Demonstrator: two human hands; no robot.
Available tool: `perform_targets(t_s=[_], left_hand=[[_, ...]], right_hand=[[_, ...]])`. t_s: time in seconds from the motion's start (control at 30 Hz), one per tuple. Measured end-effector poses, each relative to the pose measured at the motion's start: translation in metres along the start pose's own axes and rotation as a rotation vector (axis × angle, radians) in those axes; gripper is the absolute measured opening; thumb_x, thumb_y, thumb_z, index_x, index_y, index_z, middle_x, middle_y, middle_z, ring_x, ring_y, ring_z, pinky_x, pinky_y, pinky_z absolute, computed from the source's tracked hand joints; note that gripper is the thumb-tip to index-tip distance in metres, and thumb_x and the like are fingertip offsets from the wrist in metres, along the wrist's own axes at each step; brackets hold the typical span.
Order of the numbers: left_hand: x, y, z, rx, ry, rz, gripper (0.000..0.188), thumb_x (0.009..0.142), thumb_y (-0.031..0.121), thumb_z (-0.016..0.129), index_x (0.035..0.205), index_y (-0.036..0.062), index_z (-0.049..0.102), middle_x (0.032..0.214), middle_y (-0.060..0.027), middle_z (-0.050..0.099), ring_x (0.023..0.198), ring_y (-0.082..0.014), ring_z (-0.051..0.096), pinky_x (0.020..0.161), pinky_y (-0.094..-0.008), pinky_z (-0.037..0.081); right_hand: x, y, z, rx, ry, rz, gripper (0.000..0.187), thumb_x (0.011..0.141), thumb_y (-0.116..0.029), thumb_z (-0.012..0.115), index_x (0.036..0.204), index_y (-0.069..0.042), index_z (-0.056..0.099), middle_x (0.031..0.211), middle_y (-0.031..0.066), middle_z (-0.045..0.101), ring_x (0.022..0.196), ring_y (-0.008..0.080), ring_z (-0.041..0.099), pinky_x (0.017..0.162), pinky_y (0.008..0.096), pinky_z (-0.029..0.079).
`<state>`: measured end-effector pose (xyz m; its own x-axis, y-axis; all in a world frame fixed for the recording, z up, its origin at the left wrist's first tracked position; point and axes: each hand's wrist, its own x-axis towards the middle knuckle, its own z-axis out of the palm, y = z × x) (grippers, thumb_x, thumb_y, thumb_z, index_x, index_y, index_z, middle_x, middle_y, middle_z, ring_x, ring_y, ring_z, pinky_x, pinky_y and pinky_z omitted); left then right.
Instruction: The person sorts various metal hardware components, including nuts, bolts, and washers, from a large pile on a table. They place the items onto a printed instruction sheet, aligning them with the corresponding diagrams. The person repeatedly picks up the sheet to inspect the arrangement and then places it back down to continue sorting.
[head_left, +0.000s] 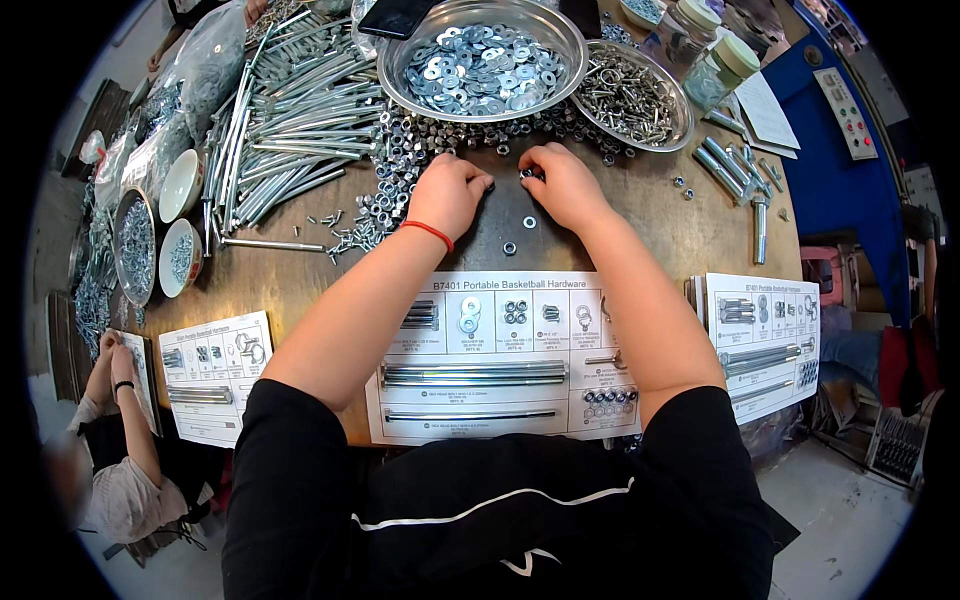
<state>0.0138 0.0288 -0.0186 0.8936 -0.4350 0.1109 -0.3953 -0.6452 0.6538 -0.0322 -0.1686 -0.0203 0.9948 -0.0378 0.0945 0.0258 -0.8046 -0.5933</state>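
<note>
My left hand (446,196), a red cord at its wrist, reaches over the table beside a heap of hex nuts (388,203). Its fingers are pinched together, and I cannot make out what they hold. Opposite it, my right hand (566,186) is curled with small nuts (529,174) at the fingertips. Between my forearms, a loose nut (510,248) and a small ring-shaped piece (529,222) lie on the wood. Just beyond both hands stands a metal bowl of flat washers (480,110), with more nuts piled along its near side.
Long bolts (300,130) are heaped at left, near small screws (355,238) and bowls (181,258). A dish of small hardware (684,125), jars (722,72) and thick bolts (760,228) stand right. Printed hardware sheets (470,345) line the front edge. Another person (130,480) works at left.
</note>
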Motion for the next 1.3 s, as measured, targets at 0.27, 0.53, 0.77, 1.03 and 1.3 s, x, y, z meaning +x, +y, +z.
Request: perform_targets(t_s=[0.27, 0.53, 0.77, 1.03, 1.3], left_hand=[[0.007, -0.017, -0.003, 0.171, 0.165, 0.041, 0.018, 0.089, 0.023, 0.066, 0.091, 0.0067, 0.074, 0.101, -0.0168, 0.064, 0.088, -0.0372, 0.065, 0.079, -0.0442, 0.053], [0.010, -0.010, -0.002, 0.221, -0.063, 0.227, 0.028, 0.086, 0.022, 0.070, 0.108, 0.0043, 0.070, 0.107, -0.0151, 0.069, 0.098, -0.0319, 0.067, 0.087, -0.0390, 0.053], [0.000, 0.015, 0.000, 0.357, -0.140, 0.213, 0.029, 0.089, 0.024, 0.068, 0.109, 0.0035, 0.070, 0.106, -0.0157, 0.068, 0.096, -0.0324, 0.067, 0.087, -0.0387, 0.053], [-0.196, 0.128, 0.019, 0.008, -0.351, 0.655, 0.022, 0.079, 0.017, 0.075, 0.098, 0.0075, 0.070, 0.088, -0.0088, 0.062, 0.078, -0.0270, 0.065, 0.067, -0.0355, 0.054], [-0.241, 0.152, 0.056, -0.069, -0.337, 0.435, 0.029, 0.077, 0.014, 0.077, 0.102, 0.0036, 0.067, 0.099, -0.0108, 0.059, 0.080, -0.0287, 0.065, 0.069, -0.0374, 0.055]], right_hand=[[-0.003, -0.001, -0.001, -0.011, -0.011, -0.002, 0.020, 0.082, -0.013, 0.072, 0.101, -0.008, 0.068, 0.101, 0.0113, 0.062, 0.095, 0.0331, 0.063, 0.082, 0.0420, 0.051], [-0.071, -0.039, -0.060, 0.205, 0.289, -0.078, 0.018, 0.081, -0.013, 0.072, 0.096, -0.004, 0.069, 0.091, 0.0121, 0.064, 0.084, 0.0294, 0.063, 0.075, 0.0377, 0.051], [-0.254, -0.058, -0.105, 0.153, 0.188, 0.197, 0.018, 0.080, -0.007, 0.074, 0.097, -0.003, 0.067, 0.088, 0.0086, 0.062, 0.074, 0.0221, 0.061, 0.066, 0.0320, 0.049], [-0.347, -0.030, -0.071, 0.023, 0.002, 0.083, 0.022, 0.078, -0.004, 0.073, 0.099, -0.005, 0.065, 0.096, 0.0080, 0.060, 0.086, 0.0284, 0.063, 0.072, 0.0370, 0.052], [-0.335, -0.033, -0.070, 0.144, 0.023, 0.220, 0.030, 0.077, -0.002, 0.073, 0.105, -0.004, 0.062, 0.106, 0.0095, 0.058, 0.091, 0.0316, 0.062, 0.075, 0.0383, 0.052]])
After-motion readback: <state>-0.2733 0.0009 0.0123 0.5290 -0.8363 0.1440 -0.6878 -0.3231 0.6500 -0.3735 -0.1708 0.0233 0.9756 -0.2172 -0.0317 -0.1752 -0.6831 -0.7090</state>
